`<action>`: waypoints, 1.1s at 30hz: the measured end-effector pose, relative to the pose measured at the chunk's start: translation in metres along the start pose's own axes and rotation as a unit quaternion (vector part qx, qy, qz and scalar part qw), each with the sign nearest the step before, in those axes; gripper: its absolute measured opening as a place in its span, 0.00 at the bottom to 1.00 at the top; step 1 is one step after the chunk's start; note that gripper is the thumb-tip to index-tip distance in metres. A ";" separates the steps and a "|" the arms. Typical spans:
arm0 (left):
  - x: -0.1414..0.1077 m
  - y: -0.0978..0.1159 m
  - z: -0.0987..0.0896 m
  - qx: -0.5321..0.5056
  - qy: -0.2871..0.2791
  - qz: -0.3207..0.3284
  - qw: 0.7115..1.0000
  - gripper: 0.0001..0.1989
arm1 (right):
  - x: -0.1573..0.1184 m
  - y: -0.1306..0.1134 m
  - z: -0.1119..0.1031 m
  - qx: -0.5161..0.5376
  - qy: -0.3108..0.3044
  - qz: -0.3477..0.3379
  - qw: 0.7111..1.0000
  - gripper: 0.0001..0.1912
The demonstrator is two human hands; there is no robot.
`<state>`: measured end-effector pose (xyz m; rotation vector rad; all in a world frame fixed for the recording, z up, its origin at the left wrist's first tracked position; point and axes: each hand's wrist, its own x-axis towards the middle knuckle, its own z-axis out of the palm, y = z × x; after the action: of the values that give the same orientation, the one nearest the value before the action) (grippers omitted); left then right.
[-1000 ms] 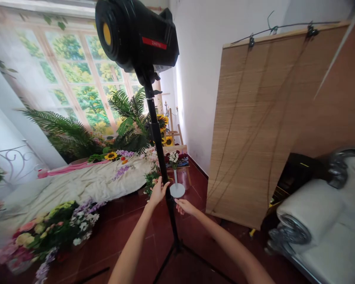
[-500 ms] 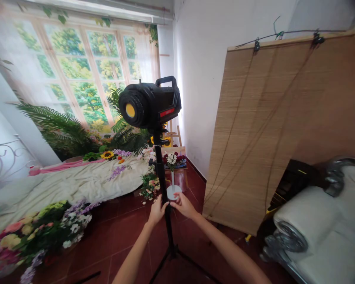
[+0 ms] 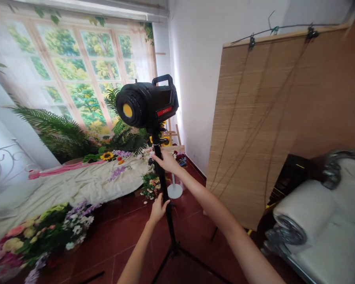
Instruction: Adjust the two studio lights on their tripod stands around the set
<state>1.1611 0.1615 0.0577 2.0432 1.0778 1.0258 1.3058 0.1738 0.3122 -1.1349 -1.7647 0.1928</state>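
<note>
A black studio light (image 3: pixel 149 101) with a yellow round front and a top handle sits on a black light stand (image 3: pixel 170 227), whose legs are spread on the floor. My left hand (image 3: pixel 158 208) is closed round the stand's pole at mid-height. Higher up, my right hand (image 3: pixel 165 161) grips the pole's upper section beside a dark knob (image 3: pixel 150 161), just below the light. Part of the right fingers is hidden behind the pole, so I cannot tell whether they touch the knob.
On the left are a bed with cream cloth (image 3: pixel 85 185) and a large flower bunch (image 3: pixel 38 232). A bamboo blind (image 3: pixel 248 134) hangs at the right, near a white armchair (image 3: pixel 322 232). A white round base (image 3: pixel 174 191) stands behind the pole.
My right hand has moved up from beside my left hand to the pole's upper section. The left hand stays on the pole. The view has shifted slightly.
</note>
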 end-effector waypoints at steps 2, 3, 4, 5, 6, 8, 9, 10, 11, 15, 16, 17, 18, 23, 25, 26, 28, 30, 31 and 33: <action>-0.001 0.001 0.000 -0.005 -0.003 0.001 1.000 0.19 | -0.008 0.004 0.005 -0.012 -0.002 -0.001 1.000 0.21; -0.001 0.001 0.000 -0.006 -0.003 0.002 1.000 0.18 | -0.014 0.006 0.008 -0.018 -0.007 0.004 1.000 0.20; -0.002 0.001 0.001 -0.006 -0.003 0.003 1.000 0.18 | -0.023 0.010 0.014 -0.023 -0.015 0.015 0.999 0.18; -0.002 0.001 0.001 -0.008 -0.005 0.006 1.000 0.17 | -0.033 0.014 0.020 -0.030 -0.024 0.031 0.999 0.17; -0.003 0.000 0.001 -0.013 -0.008 0.011 1.000 0.17 | -0.044 0.019 0.026 -0.039 -0.031 0.051 0.997 0.16; -0.004 -0.002 0.002 -0.032 -0.010 0.018 0.999 0.17 | -0.067 0.028 0.041 -0.059 -0.048 0.088 0.993 0.15; -0.004 -0.004 0.002 -0.041 -0.009 0.020 0.999 0.17 | -0.078 0.032 0.048 -0.067 -0.055 0.101 0.991 0.15; -0.005 -0.006 0.003 -0.049 -0.007 0.021 0.999 0.17 | -0.087 0.036 0.054 -0.078 -0.061 0.117 0.988 0.15; -0.005 -0.007 0.003 -0.055 -0.004 0.021 0.998 0.17 | -0.094 0.038 0.059 -0.086 -0.062 0.129 0.986 0.15; -0.005 -0.012 0.005 -0.062 0.007 0.024 0.998 0.19 | -0.102 0.039 0.066 -0.103 -0.049 0.150 0.982 0.18; -0.006 -0.012 0.005 -0.065 0.011 0.024 0.998 0.19 | -0.100 0.038 0.065 -0.104 -0.047 0.150 0.982 0.18; -0.006 -0.012 0.006 -0.066 0.015 0.023 0.997 0.19 | -0.098 0.038 0.064 -0.105 -0.049 0.150 0.982 0.18; -0.006 -0.012 0.006 -0.067 0.018 0.021 0.997 0.19 | -0.097 0.038 0.063 -0.104 -0.054 0.150 0.982 0.18; -0.006 -0.011 0.007 -0.064 0.016 0.009 0.998 0.19 | -0.100 0.041 0.063 -0.113 -0.064 0.164 0.978 0.17; -0.006 -0.011 0.007 -0.063 0.018 0.004 0.998 0.19 | -0.102 0.043 0.065 -0.119 -0.065 0.164 0.977 0.18; -0.006 -0.012 0.007 -0.062 0.021 0.002 0.998 0.19 | -0.103 0.044 0.065 -0.120 -0.066 0.162 0.977 0.18; -0.007 -0.012 0.008 -0.059 0.028 -0.002 0.998 0.20 | -0.103 0.045 0.067 -0.117 -0.063 0.160 0.978 0.18; -0.007 -0.013 0.009 -0.059 0.034 -0.004 0.998 0.20 | -0.103 0.047 0.068 -0.110 -0.058 0.162 0.979 0.18; -0.008 -0.013 0.010 -0.059 0.036 -0.004 0.998 0.20 | -0.102 0.048 0.068 -0.104 -0.057 0.165 0.979 0.19; -0.008 -0.013 0.011 -0.061 0.036 -0.003 0.997 0.19 | -0.103 0.051 0.067 -0.079 -0.063 0.168 0.981 0.19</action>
<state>1.1623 0.1591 0.0388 1.9183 1.0296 1.1420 1.2905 0.1472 0.1828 -1.5647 -1.7103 0.3374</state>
